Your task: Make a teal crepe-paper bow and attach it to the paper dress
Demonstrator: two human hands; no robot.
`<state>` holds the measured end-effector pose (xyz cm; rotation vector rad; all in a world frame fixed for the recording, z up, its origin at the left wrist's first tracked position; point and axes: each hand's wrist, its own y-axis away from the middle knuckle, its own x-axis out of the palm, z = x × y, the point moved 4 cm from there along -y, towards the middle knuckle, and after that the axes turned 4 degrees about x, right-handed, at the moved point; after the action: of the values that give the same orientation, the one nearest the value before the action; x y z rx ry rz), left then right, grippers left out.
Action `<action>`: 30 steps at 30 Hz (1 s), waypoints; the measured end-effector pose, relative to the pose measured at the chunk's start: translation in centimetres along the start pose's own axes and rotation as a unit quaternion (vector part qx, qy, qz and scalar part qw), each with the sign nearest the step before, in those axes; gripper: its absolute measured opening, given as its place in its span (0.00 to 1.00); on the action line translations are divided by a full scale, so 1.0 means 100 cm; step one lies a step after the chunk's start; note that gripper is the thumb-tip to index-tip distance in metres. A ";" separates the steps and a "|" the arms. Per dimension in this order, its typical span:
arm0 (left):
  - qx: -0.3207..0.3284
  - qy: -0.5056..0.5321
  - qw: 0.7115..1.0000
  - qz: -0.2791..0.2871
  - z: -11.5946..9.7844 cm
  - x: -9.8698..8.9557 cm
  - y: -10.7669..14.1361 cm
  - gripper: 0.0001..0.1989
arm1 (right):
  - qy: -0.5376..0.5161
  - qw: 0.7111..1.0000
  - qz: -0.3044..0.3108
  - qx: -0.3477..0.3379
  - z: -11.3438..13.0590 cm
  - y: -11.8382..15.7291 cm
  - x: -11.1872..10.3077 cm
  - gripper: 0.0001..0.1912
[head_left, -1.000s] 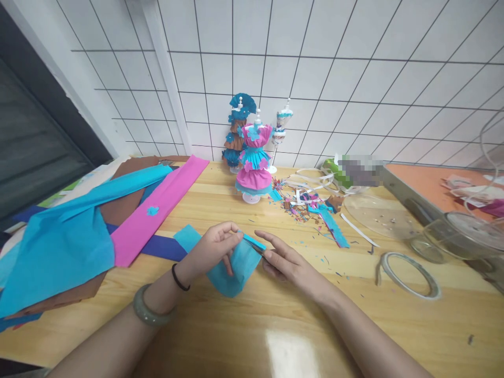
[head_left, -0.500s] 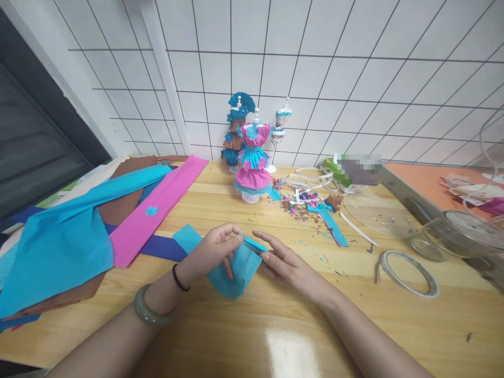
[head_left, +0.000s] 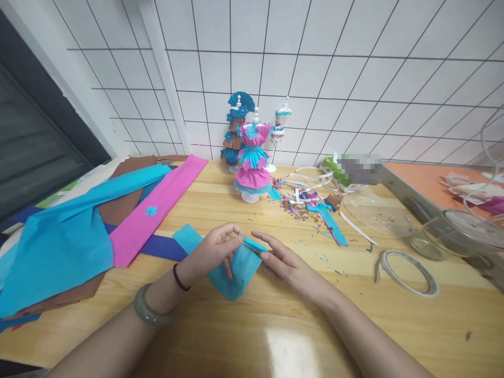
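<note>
A light-blue crepe paper strip [head_left: 238,281] hangs in a curve between my hands, just above the wooden table. Its top edge is folded into a narrow band with a thin dark line along it. My left hand [head_left: 218,247] pinches the left end of that band between thumb and forefinger, while its lower fingers rest against the paper. At the band's right end, my right hand [head_left: 281,260] grips with the thumb, and its forefinger stretches out above. The strip's tail runs behind my left wrist onto the table. Whether the dark line is a fold or a thin tool I cannot tell.
Stacked crepe paper sheets lie left, with a pink strip [head_left: 157,218] on top. Small mannequins, one in a pink and blue paper dress [head_left: 254,178], stand behind my hands. Paper scraps [head_left: 303,205], a roll of tape [head_left: 409,273] and a clear container [head_left: 452,233] lie to the right.
</note>
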<state>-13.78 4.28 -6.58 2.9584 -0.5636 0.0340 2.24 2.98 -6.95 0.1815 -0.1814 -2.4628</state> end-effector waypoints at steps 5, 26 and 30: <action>-0.004 -0.005 1.000 0.001 0.000 0.001 0.000 0.13 | 0.011 1.000 -0.004 -0.006 0.000 -0.001 0.000 0.24; -0.009 -0.020 1.000 0.012 -0.001 0.002 0.002 0.12 | 0.074 0.997 -0.024 -0.015 0.003 -0.001 0.000 0.22; -0.011 -0.023 1.000 0.015 -0.002 0.003 0.002 0.13 | 0.088 0.996 -0.022 -0.014 0.003 -0.001 -0.001 0.22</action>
<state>-13.57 4.00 -6.39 2.9368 -0.6116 -0.0365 2.22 3.14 -6.69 0.3924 -0.0675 -2.4769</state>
